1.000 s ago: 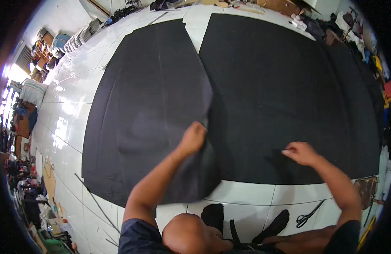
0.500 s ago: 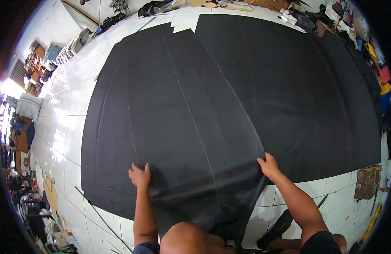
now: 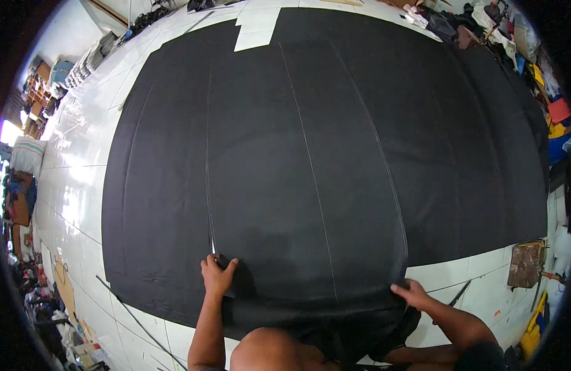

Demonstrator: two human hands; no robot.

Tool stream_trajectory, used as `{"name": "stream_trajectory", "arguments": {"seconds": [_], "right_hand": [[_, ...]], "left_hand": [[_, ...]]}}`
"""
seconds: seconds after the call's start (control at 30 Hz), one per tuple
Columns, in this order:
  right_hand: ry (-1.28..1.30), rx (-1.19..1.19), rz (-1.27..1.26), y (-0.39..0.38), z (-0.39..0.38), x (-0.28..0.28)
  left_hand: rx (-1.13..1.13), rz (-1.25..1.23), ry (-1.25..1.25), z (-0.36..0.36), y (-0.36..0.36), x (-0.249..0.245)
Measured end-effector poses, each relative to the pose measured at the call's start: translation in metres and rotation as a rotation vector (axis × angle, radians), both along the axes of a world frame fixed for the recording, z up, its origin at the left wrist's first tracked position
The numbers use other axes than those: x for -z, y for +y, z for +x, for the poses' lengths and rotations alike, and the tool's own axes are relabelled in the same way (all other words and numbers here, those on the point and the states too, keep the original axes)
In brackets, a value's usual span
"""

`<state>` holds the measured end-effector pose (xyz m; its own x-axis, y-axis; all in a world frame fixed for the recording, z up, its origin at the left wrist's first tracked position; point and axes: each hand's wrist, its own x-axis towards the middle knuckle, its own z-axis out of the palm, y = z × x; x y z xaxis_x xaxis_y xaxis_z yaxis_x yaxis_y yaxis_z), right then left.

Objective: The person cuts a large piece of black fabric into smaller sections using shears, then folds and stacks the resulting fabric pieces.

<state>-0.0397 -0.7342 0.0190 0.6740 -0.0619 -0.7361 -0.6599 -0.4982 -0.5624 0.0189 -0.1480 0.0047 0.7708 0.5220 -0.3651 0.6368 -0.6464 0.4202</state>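
A long black fabric panel (image 3: 267, 185), with pale edges and a thin pale line down its length, lies over a larger black sheet (image 3: 458, 173) on the floor. My left hand (image 3: 218, 278) is closed on the panel's left edge near my body, where a bright sliver shows beside the fingertips. My right hand (image 3: 411, 294) pinches the panel's right edge at its near end. Between my hands the near end of the panel folds down toward my lap. Its lowest part is hidden by my head and body.
White floor tiles (image 3: 75, 204) surround the sheet. Thin dark rods (image 3: 140, 324) lie at lower left. A worn brown block (image 3: 526, 264) sits at lower right, near a dark narrow tool (image 3: 460, 294). Cluttered materials (image 3: 483, 25) line the right side, with more along the left.
The panel has shifted right over the larger sheet and its near end has come closer to me. Both hands have moved right and nearer my body, keeping to the panel's edges.
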Motion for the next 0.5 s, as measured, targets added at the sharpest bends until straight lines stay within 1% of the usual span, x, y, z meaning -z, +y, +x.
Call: {"name": "stream_trajectory", "arguments": {"seconds": [0.03, 0.1, 0.13, 0.17, 0.23, 0.27, 0.33, 0.37, 0.4, 0.43, 0.5], "right_hand": [[0.053, 0.056, 0.031, 0.001, 0.01, 0.002], [-0.161, 0.208, 0.017, 0.002, 0.036, 0.009], [-0.158, 0.248, -0.093, 0.018, 0.056, -0.008], [-0.171, 0.195, -0.138, 0.029, 0.074, -0.02], [-0.196, 0.087, -0.229, 0.039, 0.098, -0.033], [-0.235, 0.055, -0.253, 0.038, 0.096, -0.028], [-0.308, -0.021, -0.298, 0.038, 0.092, -0.014], [-0.278, -0.029, -0.289, 0.034, 0.087, -0.012], [-0.248, -0.037, -0.282, 0.03, 0.077, -0.009], [-0.218, -0.045, -0.277, 0.027, 0.067, -0.007], [-0.271, -0.007, -0.201, 0.024, 0.047, -0.004]], "left_hand": [[-0.014, 0.025, -0.012, 0.006, -0.001, 0.002], [-0.015, 0.064, -0.051, 0.009, -0.002, 0.004], [-0.001, 0.074, -0.08, 0.01, -0.003, 0.005], [0.014, 0.081, -0.113, 0.014, -0.005, 0.008], [-0.11, -0.113, -0.183, 0.012, 0.014, 0.037], [-0.176, -0.21, -0.212, 0.015, 0.016, 0.035], [-0.155, -0.332, -0.212, 0.011, 0.018, 0.028], [-0.15, -0.394, -0.214, 0.01, 0.014, 0.019], [-0.053, -0.321, -0.275, 0.01, 0.009, 0.014], [-0.04, -0.279, -0.247, 0.01, 0.004, 0.007], [-0.015, -0.196, -0.196, 0.026, -0.011, -0.016]]}}
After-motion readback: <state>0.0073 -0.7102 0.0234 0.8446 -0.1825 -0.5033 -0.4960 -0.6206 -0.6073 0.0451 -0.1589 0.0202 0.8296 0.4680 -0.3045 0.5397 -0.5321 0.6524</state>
